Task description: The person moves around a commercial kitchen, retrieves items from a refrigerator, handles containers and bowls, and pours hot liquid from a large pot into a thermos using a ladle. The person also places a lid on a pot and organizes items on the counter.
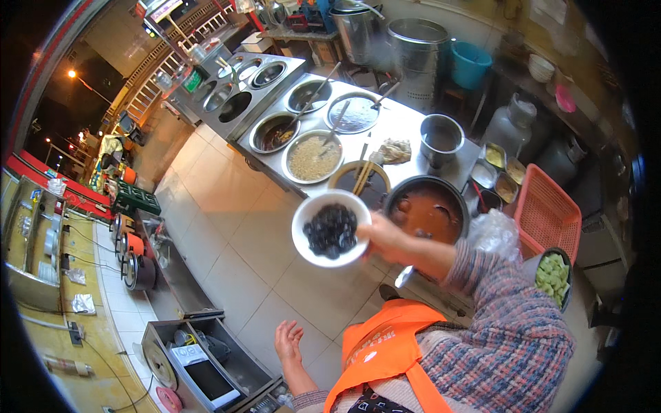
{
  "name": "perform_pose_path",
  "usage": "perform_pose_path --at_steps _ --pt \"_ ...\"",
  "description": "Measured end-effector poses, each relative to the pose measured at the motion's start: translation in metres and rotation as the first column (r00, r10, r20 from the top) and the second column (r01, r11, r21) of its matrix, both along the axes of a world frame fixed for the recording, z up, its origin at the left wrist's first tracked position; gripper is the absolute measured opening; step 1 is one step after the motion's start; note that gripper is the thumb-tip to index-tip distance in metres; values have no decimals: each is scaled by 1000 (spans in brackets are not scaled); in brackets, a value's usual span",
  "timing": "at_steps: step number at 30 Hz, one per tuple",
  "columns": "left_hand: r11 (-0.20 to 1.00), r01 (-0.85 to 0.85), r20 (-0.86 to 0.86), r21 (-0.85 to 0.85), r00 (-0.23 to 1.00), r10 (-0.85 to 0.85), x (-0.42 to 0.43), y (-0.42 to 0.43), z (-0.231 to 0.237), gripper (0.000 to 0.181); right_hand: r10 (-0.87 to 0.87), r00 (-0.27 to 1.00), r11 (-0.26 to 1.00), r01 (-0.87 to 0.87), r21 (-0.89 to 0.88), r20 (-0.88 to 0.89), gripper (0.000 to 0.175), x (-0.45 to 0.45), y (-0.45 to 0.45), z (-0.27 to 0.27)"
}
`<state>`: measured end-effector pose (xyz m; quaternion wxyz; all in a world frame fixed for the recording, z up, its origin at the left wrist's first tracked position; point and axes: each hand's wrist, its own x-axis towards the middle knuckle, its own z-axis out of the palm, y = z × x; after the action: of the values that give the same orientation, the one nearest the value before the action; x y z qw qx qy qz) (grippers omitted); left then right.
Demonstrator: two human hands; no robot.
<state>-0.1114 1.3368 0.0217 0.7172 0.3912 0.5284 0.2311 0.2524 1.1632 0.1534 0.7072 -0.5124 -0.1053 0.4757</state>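
My right hand (384, 238) grips the right rim of a white bowl (300, 223) holding glossy black pieces that I cannot identify. The bowl is held up over the tiled floor, by the front edge of the steel counter. Just behind my right hand, a large dark-rimmed pot (428, 212) contains reddish-brown liquid with lumps. Close beyond the bowl, a pan of dark liquid (376, 192) has wooden chopsticks (363, 176) lying across it. My left hand (289, 342) is empty, its fingers apart and slightly curled, left of my orange apron (387, 330).
The steel counter (356, 147) has inset pots, including a pot of pale grains (314, 156). A steel pot (441, 135) and cloth (395, 151) sit there too. Right are a pink basket (548, 214) and a container of green chunks (552, 281). Lower left stands an open steel cabinet (199, 361).
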Motion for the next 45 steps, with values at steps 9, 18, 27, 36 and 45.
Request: perform_pose_path --at_steps 9,18,27,36,45 --pt "991 -94 -75 -101 993 86 1 221 -56 30 -434 876 883 459 -92 209 42 205 227 -25" --pt "987 146 -65 -65 987 -150 119 408 -43 31 -590 611 594 771 -229 528 38 386 352 -43" --pt "957 201 -174 -209 955 -239 221 513 -61 28 206 459 243 832 -499 864 37 530 425 -109" --pt "948 211 -264 -237 925 -272 302 605 -49 30 801 115 235 842 -486 587 47 551 477 -192" --pt "838 466 -233 -284 814 -531 393 676 -58 30 670 184 176 902 -394 720 60 563 461 -155"
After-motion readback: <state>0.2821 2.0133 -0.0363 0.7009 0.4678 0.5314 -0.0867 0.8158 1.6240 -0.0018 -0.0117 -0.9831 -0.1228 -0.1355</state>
